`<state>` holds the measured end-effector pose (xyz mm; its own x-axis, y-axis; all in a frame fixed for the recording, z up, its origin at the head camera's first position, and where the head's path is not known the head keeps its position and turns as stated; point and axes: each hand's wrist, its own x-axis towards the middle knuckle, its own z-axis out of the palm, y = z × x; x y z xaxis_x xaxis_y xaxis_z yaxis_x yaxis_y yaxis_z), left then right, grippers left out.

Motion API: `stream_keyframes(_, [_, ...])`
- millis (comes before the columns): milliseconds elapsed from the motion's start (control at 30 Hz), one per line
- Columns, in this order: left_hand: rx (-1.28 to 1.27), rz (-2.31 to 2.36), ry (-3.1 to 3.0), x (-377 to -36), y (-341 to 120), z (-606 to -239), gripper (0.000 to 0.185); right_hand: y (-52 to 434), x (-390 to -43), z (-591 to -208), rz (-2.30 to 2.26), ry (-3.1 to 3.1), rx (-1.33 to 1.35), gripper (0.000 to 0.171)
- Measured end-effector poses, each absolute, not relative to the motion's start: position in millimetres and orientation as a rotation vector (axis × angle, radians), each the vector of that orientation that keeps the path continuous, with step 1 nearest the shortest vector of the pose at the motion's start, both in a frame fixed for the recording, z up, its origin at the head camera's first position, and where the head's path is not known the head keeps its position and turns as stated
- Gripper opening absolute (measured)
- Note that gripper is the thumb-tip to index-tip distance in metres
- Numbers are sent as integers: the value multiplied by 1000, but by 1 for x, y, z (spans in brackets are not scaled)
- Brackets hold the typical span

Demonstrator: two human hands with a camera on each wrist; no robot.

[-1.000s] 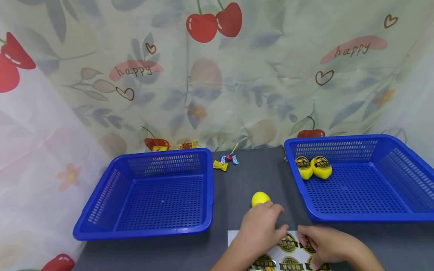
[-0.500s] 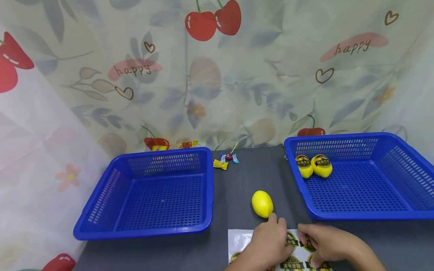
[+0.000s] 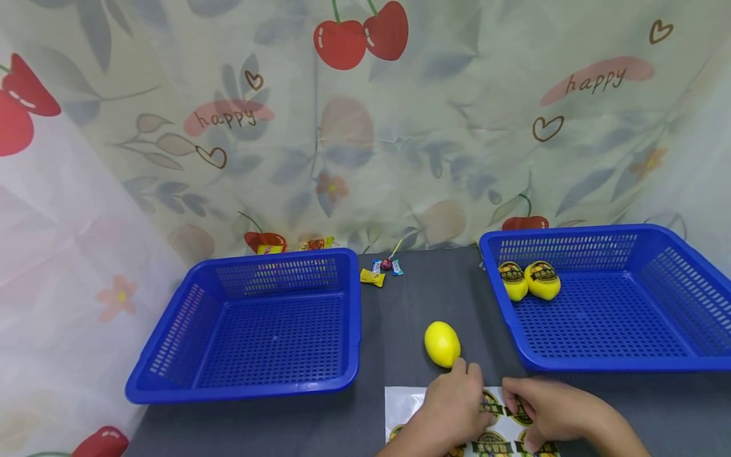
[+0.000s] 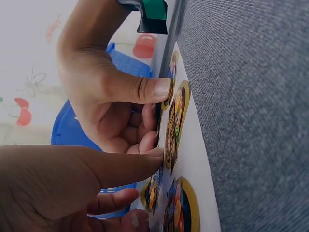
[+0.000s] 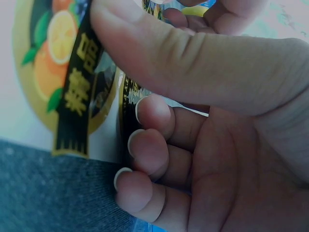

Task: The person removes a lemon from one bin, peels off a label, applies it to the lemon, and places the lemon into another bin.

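A white sticker sheet [image 3: 402, 406] with round yellow-and-black fruit stickers [image 4: 176, 121] lies at the near edge of the dark table. My left hand [image 3: 457, 406] rests on the sheet, its straight thumb [image 4: 120, 166] pressing the paper down. My right hand [image 3: 548, 409] is just to the right on the same sheet. Its thumb lies over one sticker [image 5: 63, 72] and its curled fingers [image 5: 149, 145] pinch at a sticker's edge. A bare yellow lemon [image 3: 442, 343] lies on the table just beyond my left hand, apart from it.
An empty blue basket [image 3: 354, 317] stands at the left. A second blue basket [image 3: 502, 311] at the right holds two stickered lemons [image 3: 528, 281] in its far left corner. Small wrapped candies [image 3: 379, 271] lie by the curtain at the back.
My left hand has let go of the lemon and drawn back onto the sticker sheet. The lemon now lies uncovered. My right hand has stayed on the sheet.
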<state>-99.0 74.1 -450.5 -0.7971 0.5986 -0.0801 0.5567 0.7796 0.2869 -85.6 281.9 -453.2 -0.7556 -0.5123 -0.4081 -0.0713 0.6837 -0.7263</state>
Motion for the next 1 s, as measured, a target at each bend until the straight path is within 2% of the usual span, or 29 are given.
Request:
stream_keyframes(467, [1029,478,2762,-103,69,-442,29,283,-87,-454,-957,2294,-501,44])
stream_keyframes(667, [1132,566,2712,-107,63,-439,11,281,-83,-449,-964,2301,-479,43])
stream_keyframes(833, [1217,684,2682,-110,56,-435,11,281,-83,-450,-965,2305,-482,43])
stream_keyframes(1000, [1103,947,2559,-118,46,-426,9,280,-83,-450,-981,2295,-479,43])
